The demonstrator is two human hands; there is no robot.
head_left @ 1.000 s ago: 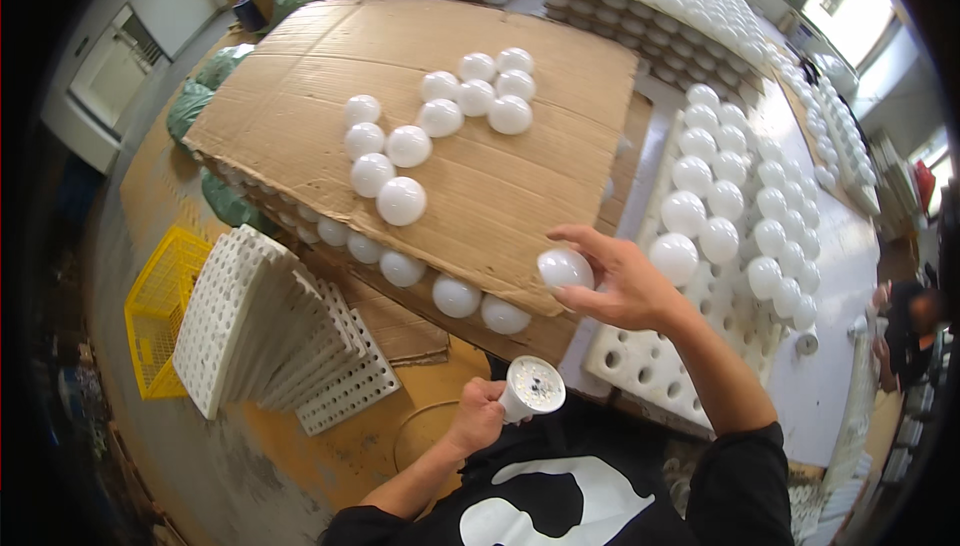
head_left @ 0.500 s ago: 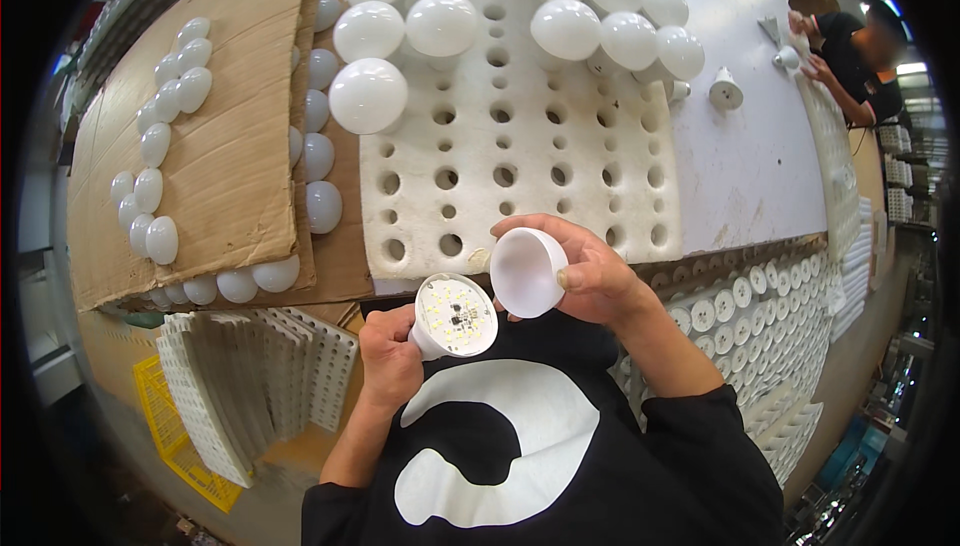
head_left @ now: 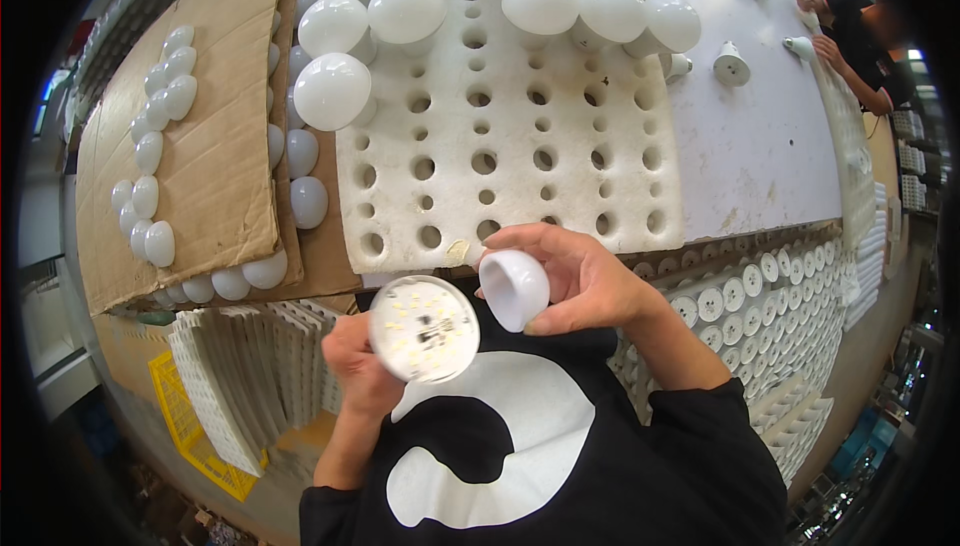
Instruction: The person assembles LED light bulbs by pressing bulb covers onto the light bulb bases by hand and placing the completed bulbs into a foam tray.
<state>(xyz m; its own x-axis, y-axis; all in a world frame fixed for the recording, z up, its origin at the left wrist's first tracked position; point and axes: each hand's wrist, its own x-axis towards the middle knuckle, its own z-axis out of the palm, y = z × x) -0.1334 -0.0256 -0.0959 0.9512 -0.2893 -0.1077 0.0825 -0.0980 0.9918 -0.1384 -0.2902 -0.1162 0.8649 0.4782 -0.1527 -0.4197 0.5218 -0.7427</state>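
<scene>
Closed round the neck of an LED bulb base (head_left: 425,331) is my left hand (head_left: 362,371). The round white board on it, dotted with small yellow chips, faces up toward me. My right hand (head_left: 598,284) grips a hollow white bulb cover (head_left: 516,291) between thumb and fingers, its open mouth tilted toward the base. A small gap separates cover and base. Both are held in front of the near edge of a white foam tray (head_left: 515,201) with rows of holes. Finished-looking white bulbs (head_left: 407,10) stand in the tray's far part.
Brown cardboard (head_left: 215,166) with white domes (head_left: 145,196) lies at left. Loose bulb bases (head_left: 732,66) lie on the pale table (head_left: 740,156). Below right are racks of round bases (head_left: 735,294); below left, stacked foam trays (head_left: 225,376) and a yellow crate (head_left: 185,431). A co-worker (head_left: 862,51) is at far right.
The bulb base has come up and left, its board turned more toward me. The cover has turned its mouth further leftward and down. The whole view has shifted slightly; the co-worker's hands moved.
</scene>
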